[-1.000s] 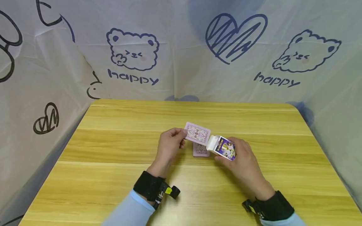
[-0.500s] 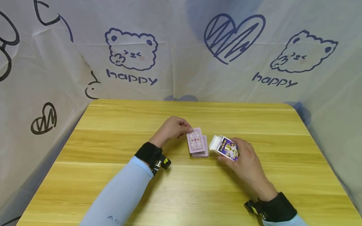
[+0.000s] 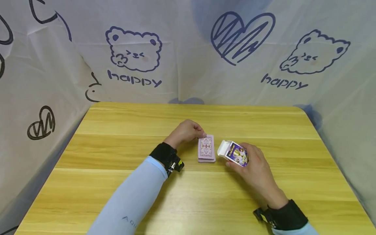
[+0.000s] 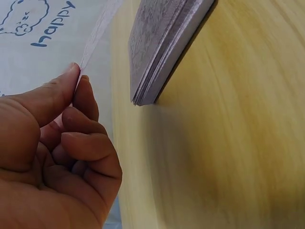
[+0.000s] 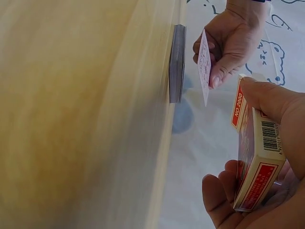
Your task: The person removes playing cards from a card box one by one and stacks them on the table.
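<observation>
Across comes the left hand (image 3: 189, 130), and the card (image 3: 206, 147) that sat askew and off to the left half a second ago now lines up almost squarely over the deck (image 3: 207, 160)! Thumb and forefinger have it pinched tight by one edge, the other fingers curling in toward the palm, and both wrist views show daylight between that card and the deck, so it is held above, not touching. Down below, the deck lies flat on the wooden table (image 3: 117, 156), patterned side up, its stacked edges clear in the left wrist view. Over to the other side, the right hand (image 3: 255, 166) has barely shifted, thumb and fingers wrapped round the purple-fronted card box (image 3: 237, 155), with the white flap (image 3: 224, 148) open and pointing toward the deck, near it but apart. From the right wrist, a barcode and "NO.2000" show on that box. Black straps (image 3: 163, 154) on both wrists, pale blue sleeves (image 3: 132, 192), and a backdrop (image 3: 188, 65) of doodled bears and hearts behind it all.
</observation>
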`<state>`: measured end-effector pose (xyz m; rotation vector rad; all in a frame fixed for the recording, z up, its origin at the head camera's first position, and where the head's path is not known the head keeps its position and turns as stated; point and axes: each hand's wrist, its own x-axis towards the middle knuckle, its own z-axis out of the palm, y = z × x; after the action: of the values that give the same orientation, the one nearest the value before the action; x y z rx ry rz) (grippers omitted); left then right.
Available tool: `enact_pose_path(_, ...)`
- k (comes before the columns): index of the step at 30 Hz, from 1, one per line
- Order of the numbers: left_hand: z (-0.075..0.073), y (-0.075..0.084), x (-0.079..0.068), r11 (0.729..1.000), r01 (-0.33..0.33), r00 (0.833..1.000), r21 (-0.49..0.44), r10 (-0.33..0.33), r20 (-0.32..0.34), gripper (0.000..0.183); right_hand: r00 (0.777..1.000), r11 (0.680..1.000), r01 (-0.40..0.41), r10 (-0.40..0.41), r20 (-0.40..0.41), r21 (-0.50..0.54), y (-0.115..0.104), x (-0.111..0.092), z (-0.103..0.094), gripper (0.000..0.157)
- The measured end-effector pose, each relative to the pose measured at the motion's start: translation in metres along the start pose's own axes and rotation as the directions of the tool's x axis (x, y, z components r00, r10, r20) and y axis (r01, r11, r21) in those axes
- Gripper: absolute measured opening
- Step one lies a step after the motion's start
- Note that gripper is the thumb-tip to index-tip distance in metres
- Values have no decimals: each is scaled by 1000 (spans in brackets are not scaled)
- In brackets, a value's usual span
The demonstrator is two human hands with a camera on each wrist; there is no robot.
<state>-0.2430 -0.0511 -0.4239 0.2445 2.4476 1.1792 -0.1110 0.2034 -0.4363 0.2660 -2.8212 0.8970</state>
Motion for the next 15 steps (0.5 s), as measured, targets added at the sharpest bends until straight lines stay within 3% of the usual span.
enact_pose_path(15, 9, -2, -1, 998, 1, 999, 68, 1, -35, 16, 1000, 1000, -10, 10, 17, -7, 0, 0, 1, 84)
